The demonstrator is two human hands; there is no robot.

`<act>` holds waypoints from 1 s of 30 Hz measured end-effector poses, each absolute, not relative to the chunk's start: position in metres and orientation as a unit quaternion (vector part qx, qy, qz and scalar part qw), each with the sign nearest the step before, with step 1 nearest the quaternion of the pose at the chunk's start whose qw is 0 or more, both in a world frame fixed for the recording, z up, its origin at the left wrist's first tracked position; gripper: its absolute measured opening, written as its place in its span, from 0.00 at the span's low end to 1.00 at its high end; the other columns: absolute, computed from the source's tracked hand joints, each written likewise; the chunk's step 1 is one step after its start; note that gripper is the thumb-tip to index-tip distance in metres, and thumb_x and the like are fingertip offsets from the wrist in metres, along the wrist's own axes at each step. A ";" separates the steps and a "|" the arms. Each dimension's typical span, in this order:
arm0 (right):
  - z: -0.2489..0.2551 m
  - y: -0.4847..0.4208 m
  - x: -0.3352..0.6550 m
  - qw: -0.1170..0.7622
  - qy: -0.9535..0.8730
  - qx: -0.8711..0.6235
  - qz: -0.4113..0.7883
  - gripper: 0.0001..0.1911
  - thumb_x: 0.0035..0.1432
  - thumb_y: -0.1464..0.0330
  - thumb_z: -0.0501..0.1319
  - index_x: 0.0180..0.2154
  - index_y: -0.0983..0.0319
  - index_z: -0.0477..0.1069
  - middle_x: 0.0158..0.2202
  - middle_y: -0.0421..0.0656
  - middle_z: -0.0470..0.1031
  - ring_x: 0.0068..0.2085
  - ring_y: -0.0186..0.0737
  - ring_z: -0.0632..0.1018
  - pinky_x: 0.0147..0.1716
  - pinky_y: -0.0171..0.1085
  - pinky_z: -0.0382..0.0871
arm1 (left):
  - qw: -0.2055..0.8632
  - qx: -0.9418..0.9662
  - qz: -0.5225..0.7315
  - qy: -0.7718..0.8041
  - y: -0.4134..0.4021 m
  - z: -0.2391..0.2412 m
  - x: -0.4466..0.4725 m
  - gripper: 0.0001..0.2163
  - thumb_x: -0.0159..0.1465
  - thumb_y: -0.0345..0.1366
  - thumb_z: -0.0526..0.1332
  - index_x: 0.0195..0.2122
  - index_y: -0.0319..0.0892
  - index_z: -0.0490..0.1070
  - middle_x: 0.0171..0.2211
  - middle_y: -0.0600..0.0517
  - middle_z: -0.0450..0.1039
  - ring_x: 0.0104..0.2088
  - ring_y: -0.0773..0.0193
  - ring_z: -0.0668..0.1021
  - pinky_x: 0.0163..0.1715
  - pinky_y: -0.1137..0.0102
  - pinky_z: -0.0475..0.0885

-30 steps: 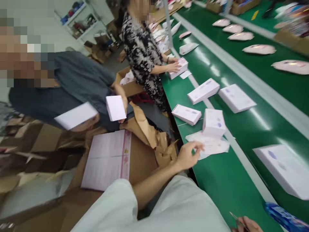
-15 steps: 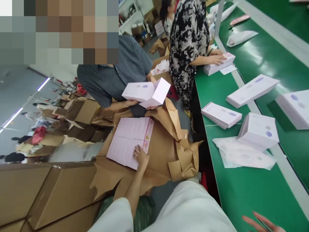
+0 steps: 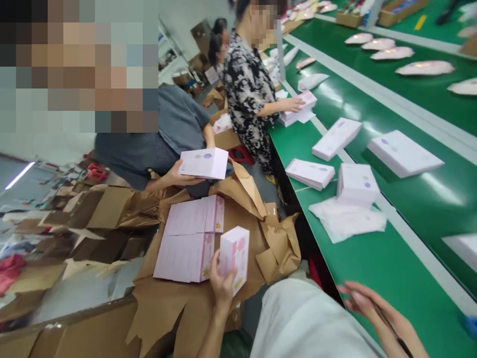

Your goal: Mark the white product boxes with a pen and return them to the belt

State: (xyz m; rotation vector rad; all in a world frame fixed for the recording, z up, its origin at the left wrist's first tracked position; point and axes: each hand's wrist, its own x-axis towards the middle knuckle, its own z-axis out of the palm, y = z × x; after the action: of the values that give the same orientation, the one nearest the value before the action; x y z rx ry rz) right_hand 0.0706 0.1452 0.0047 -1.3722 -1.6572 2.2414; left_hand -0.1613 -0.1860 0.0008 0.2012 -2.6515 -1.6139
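Note:
My left hand [image 3: 222, 282] grips a pink and white box [image 3: 234, 257], lifted on edge beside the stack of flat pink boxes [image 3: 188, 237] lying on brown wrapping paper [image 3: 242, 219]. My right hand [image 3: 367, 302] hovers over the near edge of the green belt [image 3: 372, 268] with its fingers stretched out; a thin dark object runs along them, too small to name. A white upright box [image 3: 357, 183] stands on a clear plastic bag [image 3: 346, 219] on the belt ahead of that hand.
A person in a striped shirt [image 3: 156, 139] holds a white box [image 3: 204, 163] to the left. Another person in a patterned top [image 3: 248, 99] handles boxes at the belt. Flat white boxes [image 3: 404, 153] lie on the belt. Cardboard cartons [image 3: 93, 209] crowd the floor at left.
My left hand has taken one pink box off the stack and raised it on edge. My right hand has come further into view. The person at left now holds one closed box.

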 end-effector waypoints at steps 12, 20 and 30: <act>0.086 0.154 0.059 0.061 -0.555 -0.299 0.774 0.33 0.65 0.39 0.69 0.50 0.62 0.84 0.44 0.51 0.88 0.43 0.51 0.87 0.48 0.48 0.86 | -0.473 -0.003 -0.684 -0.555 -0.016 0.019 -0.106 0.32 0.48 0.48 0.81 0.54 0.48 0.81 0.55 0.46 0.86 0.56 0.43 0.84 0.59 0.51 0.78; 0.090 0.121 0.074 0.213 -0.503 -0.427 0.721 0.33 0.55 0.37 0.74 0.39 0.62 0.86 0.37 0.50 0.89 0.35 0.52 0.88 0.44 0.50 0.88 | -0.620 -0.265 -0.520 -0.524 0.031 0.013 -0.089 0.66 0.36 0.57 0.88 0.75 0.49 0.61 0.67 0.37 0.74 0.67 0.38 0.77 0.67 0.45 0.73; 0.092 0.120 0.107 0.439 -0.617 -0.555 0.346 0.08 0.70 0.59 0.70 0.40 0.55 0.82 0.41 0.45 0.88 0.39 0.51 0.88 0.41 0.48 0.85 | -0.656 -0.250 -0.487 -0.519 0.048 0.024 -0.079 0.49 0.39 0.56 0.87 0.60 0.43 0.75 0.52 0.42 0.83 0.60 0.38 0.81 0.68 0.44 0.74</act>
State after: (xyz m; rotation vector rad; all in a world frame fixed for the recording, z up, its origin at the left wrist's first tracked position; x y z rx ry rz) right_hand 0.1065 0.1198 0.0924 -1.3789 -1.5326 0.8589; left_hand -0.0792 0.0483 0.0238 -1.5162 -3.1455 -2.9535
